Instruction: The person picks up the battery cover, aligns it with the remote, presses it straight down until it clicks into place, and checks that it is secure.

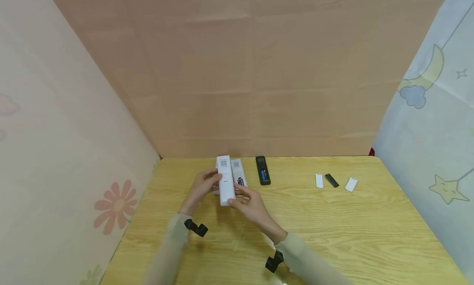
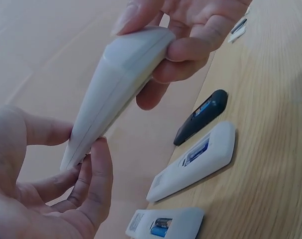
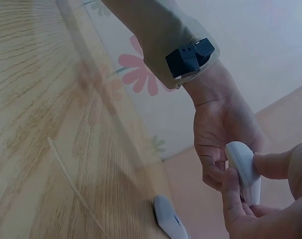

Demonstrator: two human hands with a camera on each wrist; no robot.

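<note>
A white remote control [image 1: 226, 188] is held up over the table, its back with a printed label facing up in the head view. My left hand [image 1: 201, 185] pinches it by the upper left side between thumb and fingers. At its lower end my right hand [image 1: 253, 205] grips the corner, thumb on the back face. Behind it on the table lies a second white remote [image 2: 218, 147] with batteries showing in its uncovered compartment. A third white remote [image 2: 183, 221], also with batteries in view, is mostly hidden by the held one in the head view.
A black remote [image 1: 261, 165] lies right of the white ones, its battery compartment uncovered. Further right on the wooden table [image 1: 370, 235] are a white battery cover [image 1: 319, 180], a black cover [image 1: 331, 180] and another white cover [image 1: 351, 184]. Cloth-like walls stand around the table.
</note>
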